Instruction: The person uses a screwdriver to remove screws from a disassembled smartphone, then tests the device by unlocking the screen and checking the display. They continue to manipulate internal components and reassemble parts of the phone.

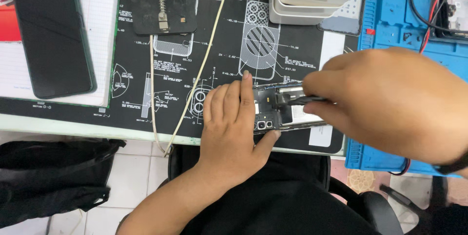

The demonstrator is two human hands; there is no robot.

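Observation:
An opened phone (280,113) with its back off lies near the front edge of a black printed work mat (219,45). Its circuit boards and camera lenses show. My left hand (231,127) grips the phone's left end, fingers over the top and thumb under the near edge. My right hand (390,98) comes in from the right and pinches a thin dark tool (297,100), probably tweezers, whose tip rests on the phone's inner parts near the top.
A black phone (51,35) lies screen up on white paper at far left. A small black clamp plate (163,6) with a spring sits at the back. Stacked white trays (312,1) stand behind. A blue mat (390,25) with cables lies right. A cream cable (195,79) crosses the mat.

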